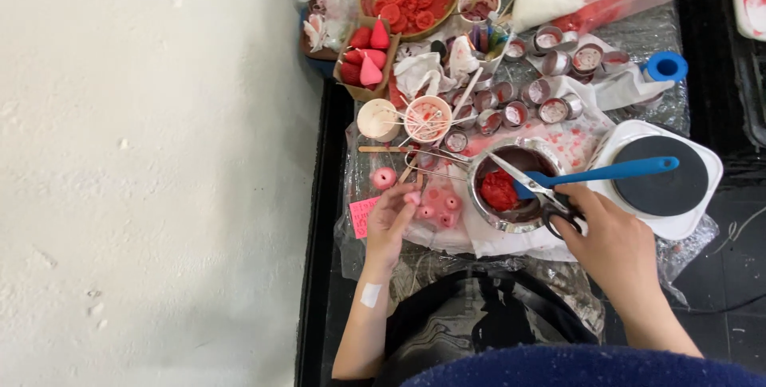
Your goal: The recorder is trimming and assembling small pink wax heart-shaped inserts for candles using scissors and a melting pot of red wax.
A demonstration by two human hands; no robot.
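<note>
Fingers of the left hand pinch a small pink wax piece; right hand grips scissors, blades wide over the metal pot just beyond, catching trimmings.

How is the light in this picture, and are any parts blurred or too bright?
Head view: even, soft light; the white surface at left is nearly washed out. Glare shows on the plastic sheet and the metal bowl. The right hand on the scissors and the left hand look slightly soft.

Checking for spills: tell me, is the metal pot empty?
No, the metal pot holds a lump of red wax.
</note>
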